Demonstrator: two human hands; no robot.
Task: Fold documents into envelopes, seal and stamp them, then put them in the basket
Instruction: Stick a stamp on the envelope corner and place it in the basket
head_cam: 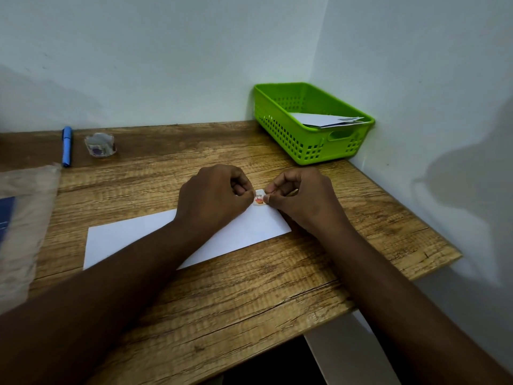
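Room: pale walls meeting in a corner at far right.
Counter (249, 287): wood-grain top, set into that corner, near edge running diagonally toward the right.
Envelope (116, 240): white, flat on the counter at centre, long side slanting from near left to far right, partly covered by both forearms.
Stamp (259, 197): small square sticker with an orange-red picture and some lettering, at the far right corner of the envelope; whether fully stuck down or only held against the paper is hard to tell.
Left hand (213, 198): fingers curled, grip pinching the left edge of the stamp between thumb and forefinger.
Right hand (302, 198): fingers curled, grip pinching the right edge of the stamp, knuckles raised.
Basket (294, 137): bright green, perforated plastic, in the far right corner against both walls, well apart from the hands.
Envelopes in basket (319, 119): white, lying tilted against the right end, stamped corners poking over the rim.
Sticker roll (100, 145): small, upright, far left on the counter.
Pen (67, 145): blue, just left of the roll.
Plastic sleeve (25, 218): clear, blurred, at the left edge, something dark blue inside.
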